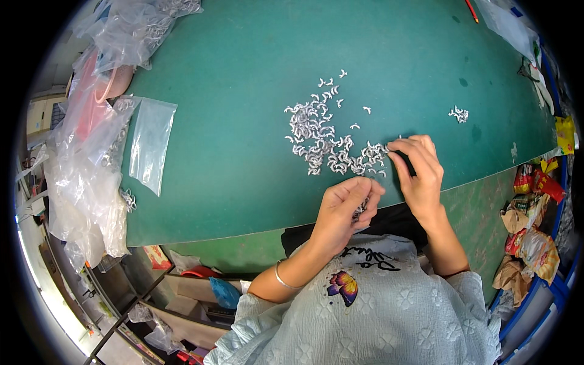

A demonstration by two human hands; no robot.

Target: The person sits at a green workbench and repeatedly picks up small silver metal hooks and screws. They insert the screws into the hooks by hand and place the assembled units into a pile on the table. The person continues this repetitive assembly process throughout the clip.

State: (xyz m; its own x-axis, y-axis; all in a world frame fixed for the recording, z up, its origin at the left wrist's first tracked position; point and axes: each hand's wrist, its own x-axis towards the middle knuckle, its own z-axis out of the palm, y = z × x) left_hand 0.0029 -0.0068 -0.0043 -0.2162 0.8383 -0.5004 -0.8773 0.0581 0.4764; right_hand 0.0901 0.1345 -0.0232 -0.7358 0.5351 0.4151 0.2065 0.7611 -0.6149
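Note:
A loose pile of small silvery curved metal pieces (pixel 311 125) lies on the green tabletop (pixel 243 79), spreading toward my hands. My left hand (pixel 350 204) is curled at the table's near edge, with several of the metal pieces (pixel 360 210) cupped in its fingers. At the pile's right end my right hand (pixel 420 167) pinches with thumb and forefinger at one of the small pieces (pixel 387 148). Its fingertips hide most of that piece.
A smaller heap of metal pieces (pixel 459 114) sits at the right. On the left lie a flat clear plastic bag (pixel 152 143), filled plastic bags (pixel 91 176) and a pink basket (pixel 115 82). A red pen (pixel 472 11) rests at the far edge; snack packets (pixel 538 243) are at the right.

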